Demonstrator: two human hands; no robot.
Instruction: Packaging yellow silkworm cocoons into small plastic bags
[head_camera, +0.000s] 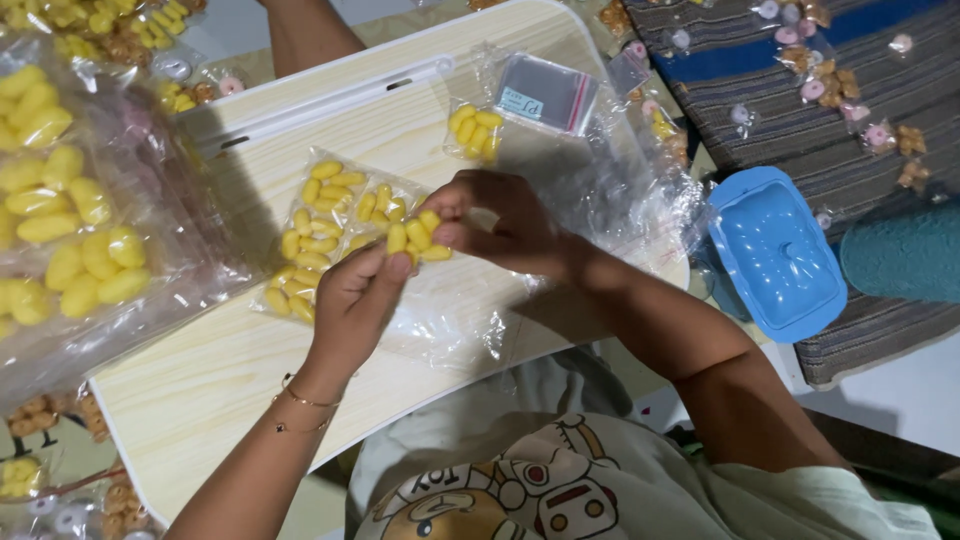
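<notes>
A small clear plastic bag of yellow oval snacks (418, 238) sits above the middle of the pale wood-grain bench (200, 390), pinched between the fingers of the left hand (358, 300) and the right hand (500, 225). Just beside it lies a crinkled filled packet (315, 235); another packet (475, 130) rests near the far edge. A glossy blue plastic lid (775, 255) lies past the bench's right edge.
</notes>
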